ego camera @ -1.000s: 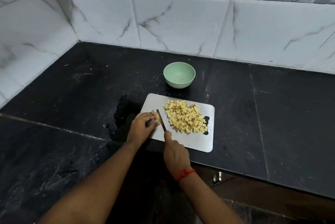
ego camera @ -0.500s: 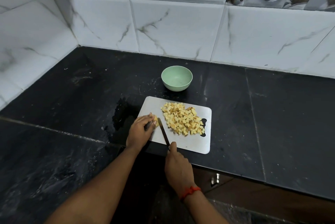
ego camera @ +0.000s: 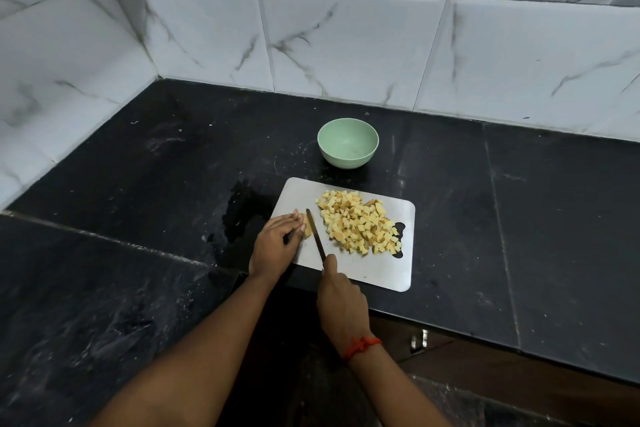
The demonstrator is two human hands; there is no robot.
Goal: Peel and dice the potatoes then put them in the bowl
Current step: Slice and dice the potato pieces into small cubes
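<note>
A pile of diced potato [ego camera: 360,223] lies on the steel cutting board [ego camera: 374,274] near the counter's front edge. My left hand [ego camera: 277,243] holds a small remaining potato piece [ego camera: 307,230] down on the board's left side, with the fingers curled over it. My right hand [ego camera: 341,302] grips the knife [ego camera: 316,238] by its handle, forefinger along the spine. The blade sits right beside that piece, just right of my left fingertips. The pale green bowl [ego camera: 348,142] stands behind the board with nothing in it.
The black stone counter [ego camera: 519,219] runs into a corner with white marble-patterned tiled walls [ego camera: 346,46] on the left and at the back. A wet patch [ego camera: 242,215] lies left of the board. A cabinet handle [ego camera: 419,340] shows below the counter edge.
The view has shifted slightly. The knife blade stays beside the small piece under my left fingers, and both hands keep their places on the board.
</note>
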